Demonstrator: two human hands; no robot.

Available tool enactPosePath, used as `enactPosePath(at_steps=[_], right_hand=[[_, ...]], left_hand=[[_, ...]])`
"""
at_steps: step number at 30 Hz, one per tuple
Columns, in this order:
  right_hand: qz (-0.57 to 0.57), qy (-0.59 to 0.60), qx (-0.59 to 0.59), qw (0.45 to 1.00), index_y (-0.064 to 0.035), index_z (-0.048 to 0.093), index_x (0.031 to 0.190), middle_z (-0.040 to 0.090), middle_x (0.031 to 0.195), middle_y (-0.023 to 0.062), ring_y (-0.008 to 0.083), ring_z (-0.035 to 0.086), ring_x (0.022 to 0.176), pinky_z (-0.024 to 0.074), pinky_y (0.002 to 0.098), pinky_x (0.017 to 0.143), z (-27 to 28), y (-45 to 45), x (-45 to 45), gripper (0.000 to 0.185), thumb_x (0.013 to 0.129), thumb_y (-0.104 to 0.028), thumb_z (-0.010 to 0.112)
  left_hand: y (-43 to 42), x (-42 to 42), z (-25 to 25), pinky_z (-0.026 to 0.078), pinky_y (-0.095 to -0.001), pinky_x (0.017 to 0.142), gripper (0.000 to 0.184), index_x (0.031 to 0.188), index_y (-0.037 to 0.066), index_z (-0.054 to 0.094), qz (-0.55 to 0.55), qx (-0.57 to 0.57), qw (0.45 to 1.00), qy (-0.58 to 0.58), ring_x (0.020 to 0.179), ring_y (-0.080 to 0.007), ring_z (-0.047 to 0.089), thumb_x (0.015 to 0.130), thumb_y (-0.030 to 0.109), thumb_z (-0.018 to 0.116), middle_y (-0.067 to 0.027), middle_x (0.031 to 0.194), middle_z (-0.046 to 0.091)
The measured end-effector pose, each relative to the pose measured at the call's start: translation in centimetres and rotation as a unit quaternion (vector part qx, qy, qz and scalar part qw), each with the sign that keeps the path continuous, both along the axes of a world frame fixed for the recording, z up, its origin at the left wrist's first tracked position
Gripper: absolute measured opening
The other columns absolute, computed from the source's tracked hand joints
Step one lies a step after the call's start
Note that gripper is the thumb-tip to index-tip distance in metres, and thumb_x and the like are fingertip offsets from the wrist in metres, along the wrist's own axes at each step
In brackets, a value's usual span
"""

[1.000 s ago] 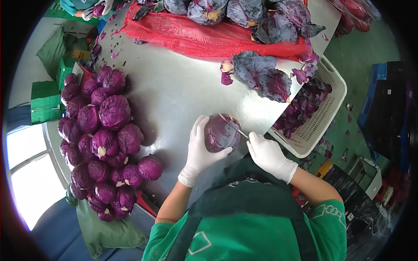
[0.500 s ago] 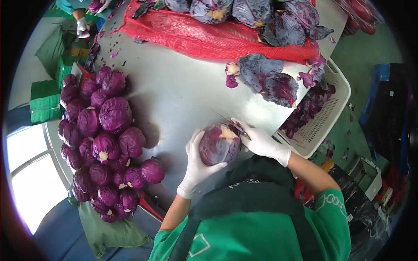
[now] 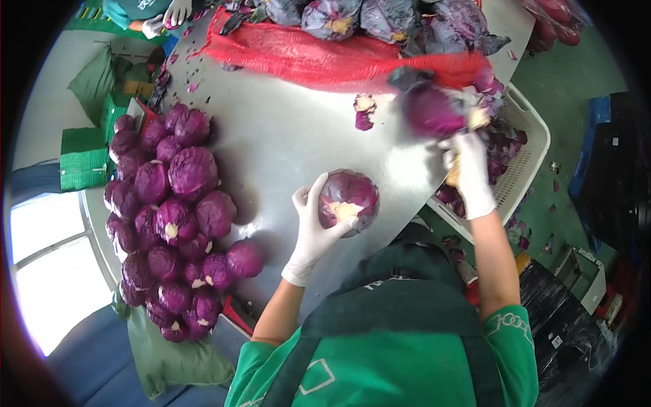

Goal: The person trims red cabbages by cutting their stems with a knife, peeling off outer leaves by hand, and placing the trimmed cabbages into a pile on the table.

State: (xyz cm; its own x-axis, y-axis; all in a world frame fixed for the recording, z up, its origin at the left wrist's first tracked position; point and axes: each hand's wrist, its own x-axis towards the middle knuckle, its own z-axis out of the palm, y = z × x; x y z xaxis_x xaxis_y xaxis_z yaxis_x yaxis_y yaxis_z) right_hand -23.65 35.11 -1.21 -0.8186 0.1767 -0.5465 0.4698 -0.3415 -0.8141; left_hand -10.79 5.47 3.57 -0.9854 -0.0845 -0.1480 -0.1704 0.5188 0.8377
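Note:
My left hand (image 3: 317, 227) grips a red cabbage (image 3: 352, 193), its fingers around the left side and the thumb near the pale cut stem. The cabbage is over the steel table (image 3: 291, 136). My right hand (image 3: 472, 176) is at the table's right edge, closed at the stem end of loose cabbage leaves (image 3: 434, 112), which are blurred by motion. A tan piece (image 3: 453, 171) shows under its fingers; I cannot tell whether it is a handle or a stump. No blade shows now. A cut stem piece (image 3: 365, 105) lies on the table.
Several trimmed red cabbages (image 3: 193, 169) are piled at the left. Untrimmed cabbages (image 3: 332, 19) sit on a red mesh bag (image 3: 298, 57) at the back. A white basket (image 3: 532, 146) with purple leaves stands at the right. Another person's gloved hands (image 3: 166, 19) are at the far left.
My right hand has left the cabbage and moved right and away from me to the leaves, which have shifted. The cabbage has turned in my left hand, bringing its stem nearer me.

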Motion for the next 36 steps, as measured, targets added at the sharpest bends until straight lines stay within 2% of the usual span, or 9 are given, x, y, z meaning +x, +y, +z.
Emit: enactPosePath(at_steps=[3,4,6,7,10,15,19,27,36], right_hand=[[0.024,0.09,-0.054,0.994,-0.0101,0.056,0.09,0.055,0.063,0.0008,0.0085,0.049,0.045,0.0365,0.0218,0.039,1.3,-0.4,2.8,0.035,0.106,-0.04,0.048],[0.064,-0.007,-0.03,0.997,-0.0086,0.059,0.093,0.055,0.064,-0.0004,0.007,0.049,0.048,0.0362,0.0221,0.042,0.5,-1.8,5.4,0.035,0.106,-0.039,0.048],[0.248,0.083,0.131,0.956,-0.0065,0.065,0.122,0.054,0.071,-0.0018,0.0063,0.052,0.062,0.0462,0.0246,0.059,3.2,-6.5,10.2,0.028,0.104,-0.024,0.053],[0.311,0.069,0.132,0.938,-0.0046,0.062,0.13,0.062,0.079,0.0049,0.0135,0.062,0.07,0.0523,0.0297,0.069,3.7,-7.7,11.2,0.032,0.101,-0.018,0.055],[0.272,0.296,0.279,0.872,-0.0035,0.06,0.131,0.067,0.097,0.0187,0.0355,0.067,0.088,0.0532,0.04,0.08,1.9,-10.0,10.5,0.035,0.099,-0.017,0.056],[0.329,0.293,0.33,0.835,-0.0052,0.062,0.129,0.066,0.092,0.0165,0.0343,0.067,0.084,0.0532,0.0415,0.075,3.6,-9.2,10.2,0.034,0.099,-0.021,0.056],[0.382,0.287,0.394,0.785,-0.0097,0.05,0.144,0.066,0.08,0.0119,0.0331,0.065,0.065,0.0534,0.0423,0.061,5.5,-9.0,12.0,0.048,0.099,-0.023,0.057],[0.426,0.312,0.485,0.697,-0.0158,0.042,0.151,0.058,0.066,0.0082,0.0262,0.061,0.052,0.0497,0.0399,0.048,5.2,-9.2,11.1,0.058,0.097,-0.026,0.058],[0.266,0.248,0.513,0.778,-0.0159,0.062,0.132,0.068,0.079,0.015,0.033,0.068,0.068,0.0529,0.0434,0.058,1.4,-7.3,7.7,0.034,0.1,-0.027,0.053]], left_hand=[[1.1,1.4,0.1,0.037,-0.0446,0.109,0.093,0.145,0.006,0.034,0.022,-0.1,0.994,0.034,0.128,-0.0316,0.042,0.074,0.034,0.087,-0.0167,0.128,0.039],[1.5,1.2,-0.6,0.039,-0.0439,0.108,0.093,0.144,0.003,0.033,0.069,-0.048,0.996,0.042,0.125,-0.0309,0.044,0.075,0.032,0.087,-0.0183,0.129,0.038],[2.4,0.8,-1.7,0.043,-0.0424,0.104,0.093,0.142,-0.002,0.031,0.161,0.056,0.984,0.049,0.12,-0.0293,0.047,0.075,0.03,0.088,-0.0214,0.13,0.037],[2.3,0.5,-1.3,0.043,-0.0418,0.104,0.092,0.142,-0.005,0.028,0.184,0.156,0.97,0.013,0.118,-0.0293,0.049,0.078,0.028,0.086,-0.0238,0.133,0.038],[1.3,1.0,-0.6,0.044,-0.043,0.103,0.09,0.144,-0.002,0.029,0.125,0.048,0.991,-0.012,0.118,-0.031,0.049,0.08,0.028,0.084,-0.0243,0.129,0.039],[-0.4,1.3,-0.4,0.043,-0.0443,0.103,0.096,0.145,0.001,0.032,0.036,-0.075,0.995,-0.061,0.116,-0.0329,0.048,0.074,0.036,0.087,-0.0197,0.124,0.04],[1.4,1.4,-0.6,0.044,-0.041,0.104,0.091,0.133,-0.002,0.037,0.108,0.149,0.983,-0.003,0.12,-0.0293,0.052,0.071,0.038,0.091,-0.0198,0.129,0.046],[2.0,2.5,-1.7,0.041,-0.0417,0.11,0.1,0.146,-0.001,0.035,0.085,0.067,0.994,0.001,0.13,-0.0319,0.048,0.071,0.037,0.09,-0.0195,0.142,0.043],[3.2,4.2,-1.6,0.035,-0.0426,0.113,0.094,0.143,0.001,0.038,0.082,0.028,0.994,0.06,0.135,-0.0365,0.042,0.07,0.03,0.089,-0.0214,0.143,0.04]])
